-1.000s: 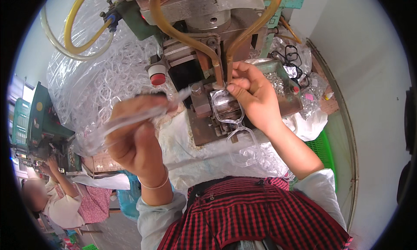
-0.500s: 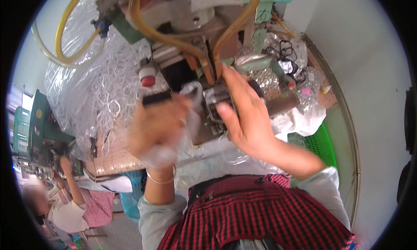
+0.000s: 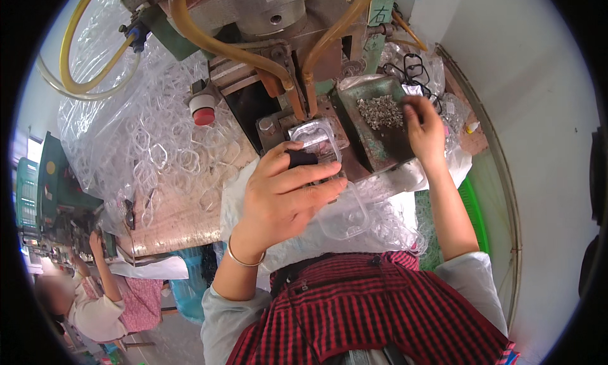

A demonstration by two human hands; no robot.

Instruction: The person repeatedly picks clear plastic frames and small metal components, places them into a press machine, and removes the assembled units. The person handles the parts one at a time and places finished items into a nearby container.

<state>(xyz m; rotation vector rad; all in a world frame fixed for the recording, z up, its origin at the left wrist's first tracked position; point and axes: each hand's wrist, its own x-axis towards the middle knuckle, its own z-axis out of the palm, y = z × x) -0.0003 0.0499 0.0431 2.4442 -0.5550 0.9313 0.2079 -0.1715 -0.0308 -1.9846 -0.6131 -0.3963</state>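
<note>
My left hand (image 3: 288, 191), with a dark band round one finger, reaches over the machine's metal fixture (image 3: 339, 130). Its fingers are bent onto a clear plastic frame (image 3: 334, 137) that lies on the fixture, beneath two copper-coloured prongs (image 3: 304, 105). A second clear frame (image 3: 364, 222) shows below those fingers; whether it is held too I cannot tell. My right hand (image 3: 425, 129) is at the right side of a green metal tray (image 3: 380, 153) heaped with small silvery metal pieces (image 3: 380, 111). Its thumb and fingers are pinched together, and what they hold is hidden.
Many clear frames (image 3: 158, 149) pile up on the left of the bench beside a red push button (image 3: 203, 116). Yellow hoses (image 3: 225, 51) loop down in front. Black frames (image 3: 415, 70) lie behind the tray. Far left, another person (image 3: 101, 301) sits at a green machine (image 3: 60, 181).
My right hand has left the fixture and moved right to the tray. My left hand, blurred before, has moved right onto the fixture, where a clear frame now shows plainly.
</note>
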